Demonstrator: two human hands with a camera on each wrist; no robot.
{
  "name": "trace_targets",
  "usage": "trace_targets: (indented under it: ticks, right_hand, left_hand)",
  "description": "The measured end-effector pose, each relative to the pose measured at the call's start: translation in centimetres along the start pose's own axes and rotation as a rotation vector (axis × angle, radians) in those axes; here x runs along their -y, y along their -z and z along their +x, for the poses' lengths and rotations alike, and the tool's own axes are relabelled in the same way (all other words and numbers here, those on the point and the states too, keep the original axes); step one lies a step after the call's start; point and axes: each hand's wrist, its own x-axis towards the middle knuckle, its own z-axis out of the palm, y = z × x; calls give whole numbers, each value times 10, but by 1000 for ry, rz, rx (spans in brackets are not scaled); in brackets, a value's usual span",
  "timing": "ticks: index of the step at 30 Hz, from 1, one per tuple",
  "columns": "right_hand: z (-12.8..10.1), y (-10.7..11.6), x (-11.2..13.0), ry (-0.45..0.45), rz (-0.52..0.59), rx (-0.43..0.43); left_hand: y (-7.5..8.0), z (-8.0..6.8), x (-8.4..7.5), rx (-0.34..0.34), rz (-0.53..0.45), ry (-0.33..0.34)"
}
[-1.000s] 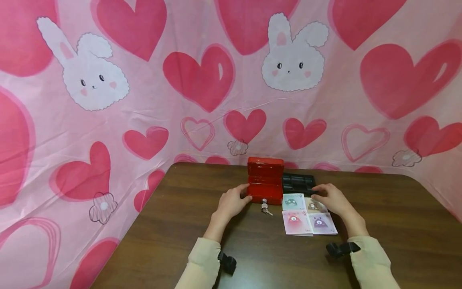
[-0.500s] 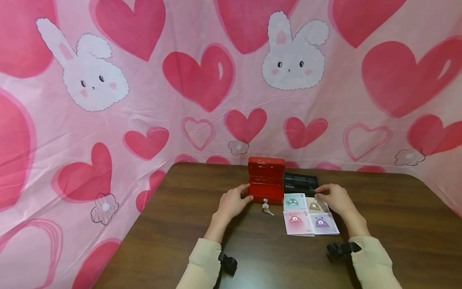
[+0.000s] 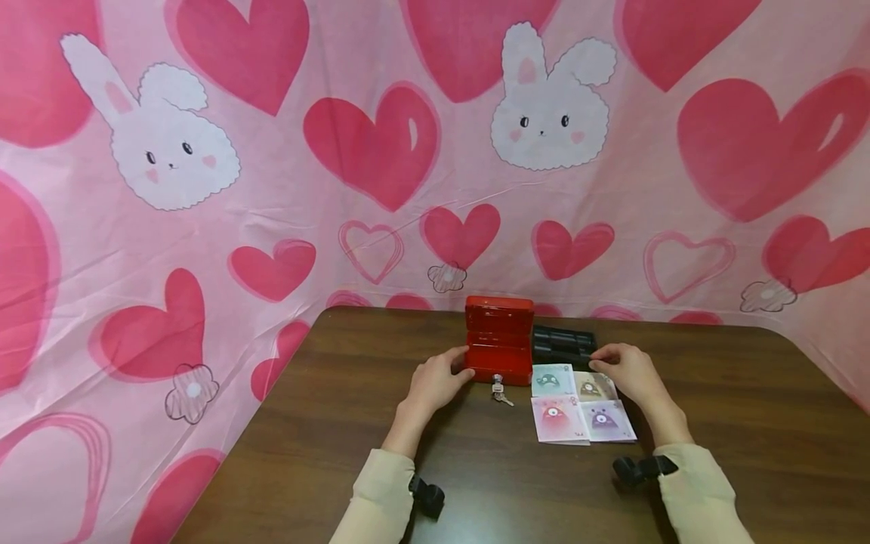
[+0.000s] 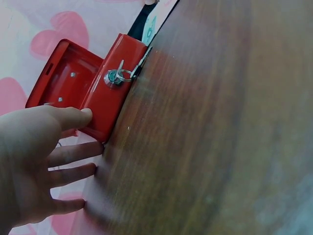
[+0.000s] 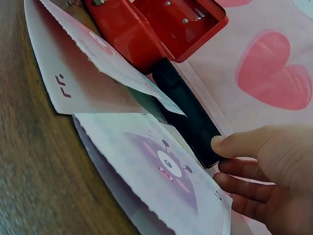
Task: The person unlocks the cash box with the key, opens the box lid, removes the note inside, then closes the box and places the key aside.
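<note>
A red cash box (image 3: 499,363) stands with its lid raised near the table's far edge. Keys (image 3: 499,391) hang from the lock on its front. My left hand (image 3: 436,380) holds its left front corner, thumb on the front face; in the left wrist view the other visible fingers (image 4: 73,178) stretch out beside it. Against the box's right side is a black compartment tray (image 3: 564,347). My right hand (image 3: 632,374) pinches the tray's near right corner, with the thumb (image 5: 220,143) on its edge. Folded toy banknotes (image 3: 560,419) lie just in front of the tray.
The banknotes form several small stacks in green, brown, pink and purple (image 3: 607,420). A brown wooden table (image 3: 510,483) carries everything. Behind it hangs a pink cloth (image 3: 381,189) printed with hearts and rabbits. Each wrist bears a black camera (image 3: 427,497).
My right thumb and fingertip have drawn together on the tray's corner, and the tray seems slightly tilted. My left hand stays on the box. The banknotes have not moved.
</note>
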Motion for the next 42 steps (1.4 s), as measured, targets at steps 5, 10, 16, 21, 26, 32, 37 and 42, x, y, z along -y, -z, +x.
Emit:
trace_targets:
  ticks: [5, 10, 16, 21, 26, 32, 37, 42]
  right_hand:
    - [0, 0, 1, -3, 6, -33]
    - [1, 3, 3, 5, 17, -122]
    - [-2, 11, 4, 12, 25, -209]
    - [-4, 15, 6, 16, 40, -226]
    - [-5, 19, 9, 43, 37, -233]
    - [-8, 27, 12, 92, 37, -212]
    - [-11, 36, 17, 120, 55, -183]
    - [-13, 40, 22, 120, 39, -137]
  left_hand:
    - [0, 1, 1, -3, 2, -1]
    - [-1, 1, 1, -7, 12, -3]
    - [-2, 1, 0, -5, 18, -3]
    - [-2, 2, 0, -2, 14, 4]
    - [-5, 4, 1, -11, 17, 9]
    - [-6, 2, 1, -20, 34, 8]
    - [-5, 3, -1, -28, 42, 9]
    - [-4, 4, -2, -26, 45, 4]
